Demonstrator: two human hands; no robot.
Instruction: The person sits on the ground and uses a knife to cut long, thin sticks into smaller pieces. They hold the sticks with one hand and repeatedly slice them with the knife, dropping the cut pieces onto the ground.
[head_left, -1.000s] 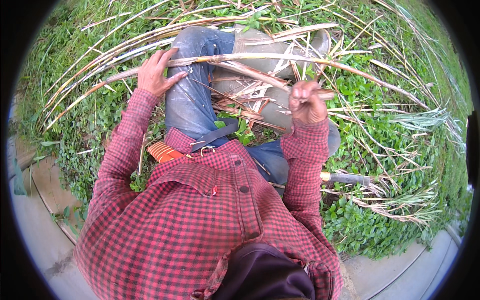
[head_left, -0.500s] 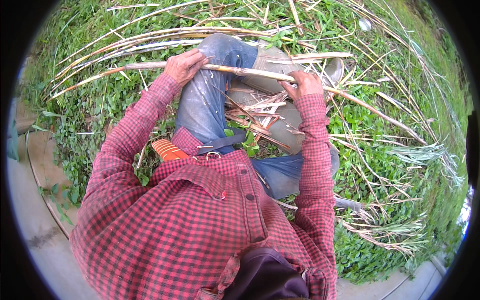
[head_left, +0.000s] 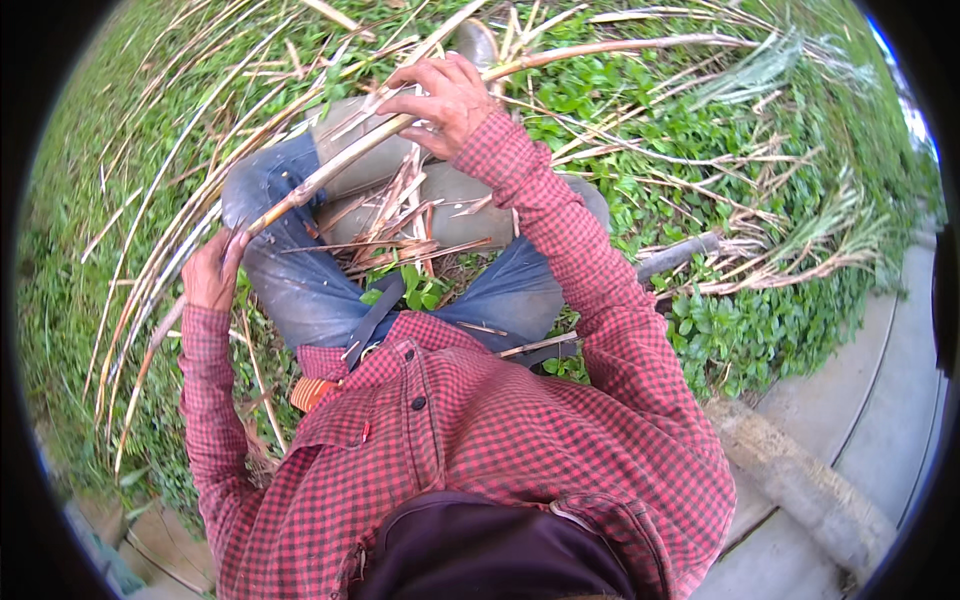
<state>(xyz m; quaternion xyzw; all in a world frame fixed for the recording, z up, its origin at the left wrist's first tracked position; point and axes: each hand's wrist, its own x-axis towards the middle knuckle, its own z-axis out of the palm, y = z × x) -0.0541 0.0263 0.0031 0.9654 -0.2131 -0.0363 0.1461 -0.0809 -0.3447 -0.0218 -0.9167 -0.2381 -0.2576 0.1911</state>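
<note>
A long, jointed tan stalk point(head_left: 330, 172), like cane, runs slantwise over my bent left knee. My left hand point(head_left: 212, 268) is closed round its lower left part, beside the knee. A small dark sliver shows at those fingertips, too small to name. Farther up, my right hand point(head_left: 445, 105) is loosely round the stalk, fingers partly spread, with the stalk passing between thumb and fingers. Beyond that hand the stalk carries on to the far right. Split strips and shavings point(head_left: 405, 205) lie between my legs, by my grey-green boots point(head_left: 460, 200).
More long stalks point(head_left: 150, 300) lie curved on the grass at left. Dry leafy tops point(head_left: 800, 250) and a short grey pole point(head_left: 680, 255) are at right. Concrete paving point(head_left: 840, 380) with a pale beam point(head_left: 800, 480) borders the lower right. An orange-striped item point(head_left: 312, 392) sits by my waist.
My view and body have turned to the right. The stalk now slants from lower left to upper right. My right hand's fingers have loosened and spread; my left still grips it.
</note>
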